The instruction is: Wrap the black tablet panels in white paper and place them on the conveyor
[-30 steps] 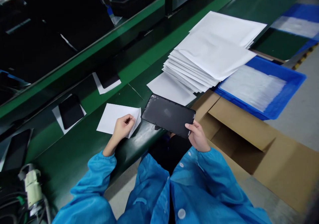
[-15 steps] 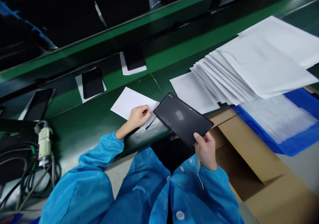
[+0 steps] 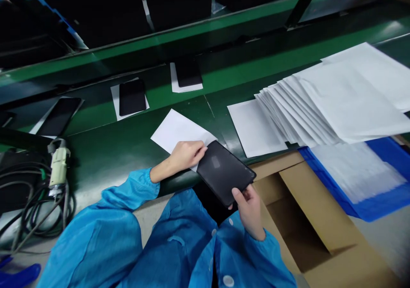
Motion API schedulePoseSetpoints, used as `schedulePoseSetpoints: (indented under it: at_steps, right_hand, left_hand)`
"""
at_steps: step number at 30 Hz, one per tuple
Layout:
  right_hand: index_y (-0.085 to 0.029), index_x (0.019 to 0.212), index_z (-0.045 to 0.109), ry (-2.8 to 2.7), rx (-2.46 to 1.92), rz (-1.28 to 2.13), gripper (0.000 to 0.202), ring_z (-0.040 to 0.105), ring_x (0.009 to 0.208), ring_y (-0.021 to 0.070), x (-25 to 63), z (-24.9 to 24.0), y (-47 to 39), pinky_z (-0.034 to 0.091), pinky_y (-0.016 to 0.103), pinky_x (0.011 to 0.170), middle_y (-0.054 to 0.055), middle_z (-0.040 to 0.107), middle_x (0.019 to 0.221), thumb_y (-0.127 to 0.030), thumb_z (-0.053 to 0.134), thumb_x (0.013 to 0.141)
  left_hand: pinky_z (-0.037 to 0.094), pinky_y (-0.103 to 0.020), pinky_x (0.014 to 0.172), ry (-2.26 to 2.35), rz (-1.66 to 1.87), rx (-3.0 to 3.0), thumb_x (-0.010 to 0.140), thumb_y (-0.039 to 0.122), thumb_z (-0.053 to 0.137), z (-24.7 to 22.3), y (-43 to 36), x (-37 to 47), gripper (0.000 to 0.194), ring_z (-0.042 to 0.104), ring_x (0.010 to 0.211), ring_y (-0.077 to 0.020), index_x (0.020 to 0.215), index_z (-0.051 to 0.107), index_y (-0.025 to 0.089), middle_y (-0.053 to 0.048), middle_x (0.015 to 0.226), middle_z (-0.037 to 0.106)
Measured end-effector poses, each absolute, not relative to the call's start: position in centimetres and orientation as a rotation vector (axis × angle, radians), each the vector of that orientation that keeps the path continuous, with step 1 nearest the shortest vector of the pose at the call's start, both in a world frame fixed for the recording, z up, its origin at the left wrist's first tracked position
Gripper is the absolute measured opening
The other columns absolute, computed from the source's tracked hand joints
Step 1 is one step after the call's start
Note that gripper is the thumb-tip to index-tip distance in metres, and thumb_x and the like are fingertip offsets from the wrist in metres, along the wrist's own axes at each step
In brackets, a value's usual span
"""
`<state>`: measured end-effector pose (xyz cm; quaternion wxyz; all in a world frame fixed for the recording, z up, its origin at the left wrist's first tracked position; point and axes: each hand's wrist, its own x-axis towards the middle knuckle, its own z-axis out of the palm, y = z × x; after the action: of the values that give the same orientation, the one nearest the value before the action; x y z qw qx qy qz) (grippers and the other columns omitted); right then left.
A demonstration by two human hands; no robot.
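Note:
My right hand (image 3: 248,205) grips a black tablet (image 3: 224,177) by its near right corner, thumb on top. The tablet lies back side up and slants across the bench edge, a pale logo on its back. My left hand (image 3: 189,155) is closed, its fingertips pinched at the edge of a flat white sleeve (image 3: 179,128) on the bench. The tablet's far left end meets the sleeve's edge right beside these fingers. Whether that end is inside the sleeve, I cannot tell.
Three dark tablets (image 3: 132,97) lie on white sleeves along the green line behind. To the right is a fanned stack of white sleeves (image 3: 349,91). Below it are a blue bin (image 3: 360,209) and an open cardboard box (image 3: 314,202). A cabled power screwdriver (image 3: 59,166) sits at left.
My right hand has brought the tablet left and toward me, up against my left hand. My left fingers have shifted slightly right along the sleeve's edge. The camera view has shifted too.

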<state>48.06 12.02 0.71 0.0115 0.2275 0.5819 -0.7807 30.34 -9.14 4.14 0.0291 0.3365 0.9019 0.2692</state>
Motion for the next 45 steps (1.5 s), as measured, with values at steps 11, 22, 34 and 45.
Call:
schedulePoseSetpoints:
  at_steps: [11, 22, 34, 45]
  right_hand:
    - [-0.022, 0.101, 0.066, 1.815, 0.241, -2.214, 0.060, 0.052, 0.046, 0.0144, 45.8, -0.1, 9.9, 0.046, 0.027, 0.048, -0.004, 0.058, 0.053, -0.081, 0.062, 0.091]
    - [-0.022, 0.085, 0.076, 2.052, 0.953, -2.529, 0.036, 0.071, 0.078, 0.0262, 45.6, -4.0, 15.6, 0.060, 0.038, 0.073, 0.006, 0.078, 0.078, -0.057, 0.084, 0.078]
    - [-0.022, 0.064, 0.056, 1.937, 1.180, -2.607, 0.045, 0.033, 0.029, 0.0048, 39.5, -1.7, 20.2, 0.022, 0.018, 0.030, -0.008, 0.050, 0.040, -0.050, 0.091, 0.066]
    - [-0.021, 0.088, 0.060, 1.885, 1.130, -2.791, 0.043, 0.061, 0.042, 0.0129, 39.9, -1.1, 19.0, 0.040, 0.020, 0.037, -0.002, 0.070, 0.063, -0.048, 0.090, 0.071]
  left_hand:
    - [0.044, -0.024, 0.067, 2.161, 0.993, 1.243, 0.114, 0.038, 0.041, 8.1, -8.5, 33.6, 0.035, 0.064, 0.070, -0.0147, 0.094, 0.063, 0.019, -0.003, 0.079, 0.068]
    - [0.049, -0.046, 0.106, 2.904, 1.016, 1.103, 0.104, 0.028, 0.051, 4.9, -8.3, 21.0, 0.019, 0.061, 0.111, -0.0271, 0.103, 0.067, 0.018, -0.012, 0.113, 0.069]
    - [0.038, -0.063, 0.115, 3.170, 0.850, 0.456, 0.092, 0.013, 0.049, -0.7, -11.1, 1.5, 0.054, 0.045, 0.139, -0.0406, 0.143, 0.064, 0.026, -0.017, 0.153, 0.052]
    - [0.042, -0.053, 0.114, 3.010, 0.832, 0.828, 0.099, 0.017, 0.052, -1.0, -9.0, 0.0, 0.023, 0.049, 0.133, -0.0344, 0.117, 0.066, 0.019, -0.016, 0.138, 0.058]
